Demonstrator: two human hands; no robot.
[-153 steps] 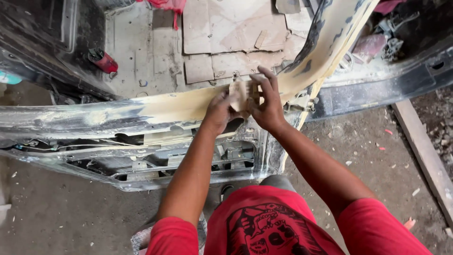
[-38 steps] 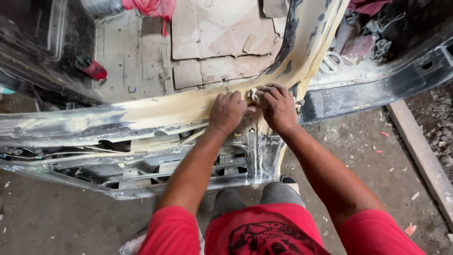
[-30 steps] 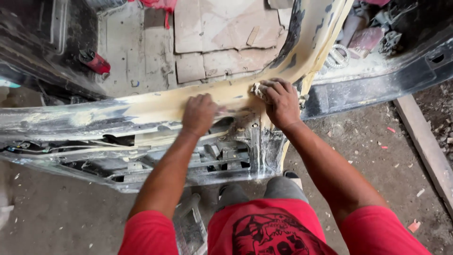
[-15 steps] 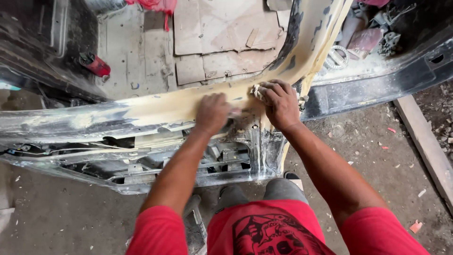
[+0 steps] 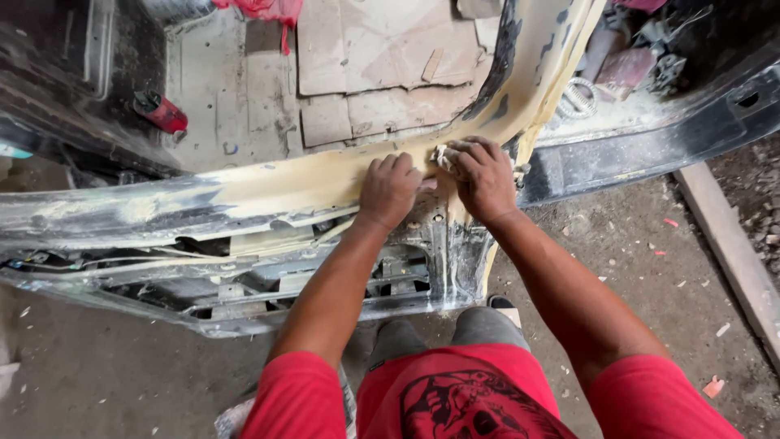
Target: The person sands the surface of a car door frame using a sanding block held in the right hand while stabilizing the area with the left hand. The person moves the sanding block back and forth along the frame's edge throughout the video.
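Yellowish filler coated the car body sill (image 5: 268,191), which ran left to right across the head view, with a pillar (image 5: 540,77) rising from it at the right. Right hand (image 5: 485,177) sat at the corner where sill met pillar, fingers curled together and clamped on a small pale sanding pad (image 5: 443,156), pressing it to the filler. Left hand (image 5: 388,191) lay just beside it, palm down on the sill, fingers together, gripping nothing. Pad looked light, thin and bendable, probably rough-faced so unlikely to slip; best held flat under the fingertips, as it was. Sill looked rigid and heavy, fixed in place, dusty on top. Red can (image 5: 161,111) lay well apart on the stripped floor pan (image 5: 236,106), near cardboard sheets (image 5: 382,57). Coil spring (image 5: 575,97) sat right of the pillar. Dirt floor (image 5: 617,236) below.
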